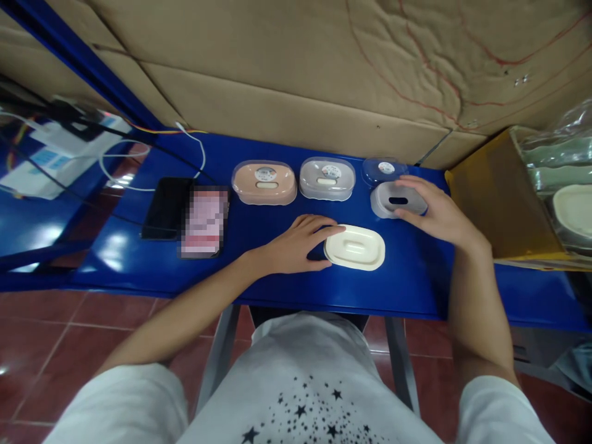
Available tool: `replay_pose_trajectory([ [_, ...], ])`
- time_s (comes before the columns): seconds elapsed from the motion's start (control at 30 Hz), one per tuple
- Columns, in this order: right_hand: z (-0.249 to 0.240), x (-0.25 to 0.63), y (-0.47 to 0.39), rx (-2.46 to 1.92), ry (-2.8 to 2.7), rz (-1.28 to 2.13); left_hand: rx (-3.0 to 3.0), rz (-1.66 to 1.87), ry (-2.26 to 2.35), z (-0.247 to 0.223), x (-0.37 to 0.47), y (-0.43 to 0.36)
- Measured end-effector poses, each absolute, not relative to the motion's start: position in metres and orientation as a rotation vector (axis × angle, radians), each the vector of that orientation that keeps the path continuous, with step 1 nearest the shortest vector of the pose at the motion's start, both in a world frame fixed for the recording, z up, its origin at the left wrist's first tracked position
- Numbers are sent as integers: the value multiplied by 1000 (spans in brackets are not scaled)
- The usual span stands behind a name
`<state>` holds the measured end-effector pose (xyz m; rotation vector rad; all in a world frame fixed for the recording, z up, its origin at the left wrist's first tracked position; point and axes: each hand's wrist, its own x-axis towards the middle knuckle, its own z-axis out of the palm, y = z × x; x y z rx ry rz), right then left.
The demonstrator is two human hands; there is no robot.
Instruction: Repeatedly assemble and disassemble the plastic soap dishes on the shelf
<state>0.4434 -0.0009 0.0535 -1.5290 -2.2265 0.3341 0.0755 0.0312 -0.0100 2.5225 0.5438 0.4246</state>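
- From left edge to right edge: blue worktop (287, 291), glossy. Likely slippery under plastic; better to steady loose pieces than push them.
- Carton (490, 203) at the worktop's right end, a pale piece (576, 211) and clear plastic (567, 126) inside. No print legible on its near wall.
- Right hand (439, 213), toward the back right corner: thumb and fingers clamped on the grey cover (382, 197), front and back, slot uppermost. Raised or resting, cannot tell. Good practice, I'd judge: even, light pressure; walls look thin.
- Left hand (296, 246), nearer the front edge: thumb and forefinger clamped around the left end of the cream tray (355, 248). Rim-only contact seems right; raised centre left clean.
- Peach box (266, 193) near back edge, lidded; grey box (327, 191) just right of it, likewise.
- Phone (203, 219), toward the left end: screen pixelated, unreadable.
- Clear lid (372, 170) at back edge, behind the cover.
- Round stickers (266, 174), one per lid: printed, lettering too fine; brand unreadable.
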Motion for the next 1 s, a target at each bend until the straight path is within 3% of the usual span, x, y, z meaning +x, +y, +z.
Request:
replay_pose_trajectory([
  [0.13,25,492,7,-1835,-2199,426,2566,447,532,-10,79,30],
  [0.33,23,466,-5,-1862,-2268,411,2691,466,542,-11,80,32],
  [0.53,29,428,-12,-1643,-2158,604,2667,492,696,-7,70,43],
  [1.0,26,374,-24,-1422,-2461,475,2458,495,743,-17,69,44],
])
